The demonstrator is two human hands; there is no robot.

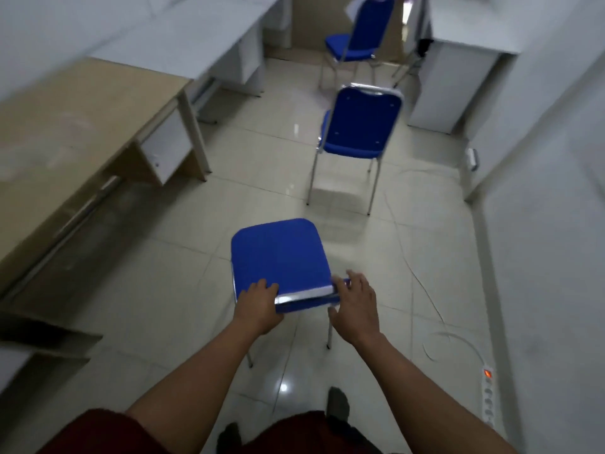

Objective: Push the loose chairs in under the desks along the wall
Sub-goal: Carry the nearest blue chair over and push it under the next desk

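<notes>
A blue padded chair [278, 253] with chrome legs stands on the tiled floor right in front of me, its backrest top nearest me. My left hand [258, 306] grips the left end of the backrest top. My right hand [355, 304] is at the right end, fingers spread, touching or just off it. A second blue chair [357, 126] stands further ahead in the aisle. A third blue chair [358, 31] is at the far end. A wooden desk [75, 126] and a grey desk [196, 37] line the left wall.
A white desk [465, 50] and cabinet stand at the far right. A white cable [422, 283] runs over the floor to a power strip [488, 398] by the right wall. A dark box [42, 332] sits low at the left. My feet show at the bottom.
</notes>
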